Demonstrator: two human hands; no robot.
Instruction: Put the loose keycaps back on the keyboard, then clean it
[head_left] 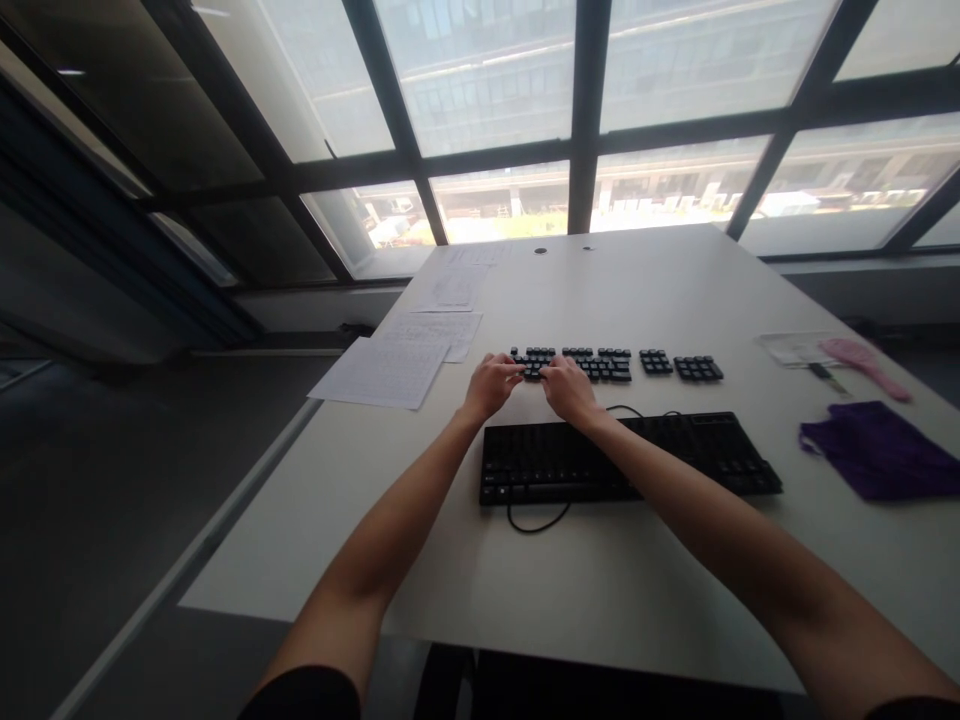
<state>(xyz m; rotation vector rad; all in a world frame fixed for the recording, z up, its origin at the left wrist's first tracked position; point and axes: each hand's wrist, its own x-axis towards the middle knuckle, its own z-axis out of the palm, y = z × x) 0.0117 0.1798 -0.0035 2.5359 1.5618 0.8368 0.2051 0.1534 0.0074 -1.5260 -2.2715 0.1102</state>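
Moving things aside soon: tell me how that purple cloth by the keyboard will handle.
The purple cloth lies crumpled and flat on the table, so it is probably floppy and light. Pushed, it would likely bunch rather than slide whole. It is unlikely to roll.

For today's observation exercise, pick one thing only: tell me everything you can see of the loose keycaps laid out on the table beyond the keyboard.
The loose keycaps are small, black and look like plastic; any lettering is too small to read. They lie in neat rows on the white table, arranged like a keyboard layout: one long main block, then two smaller blocks to the right, set apart by gaps. They sit just beyond the black keyboard, apart from it. The left hand and the right hand rest their fingertips on the left part of the main block.
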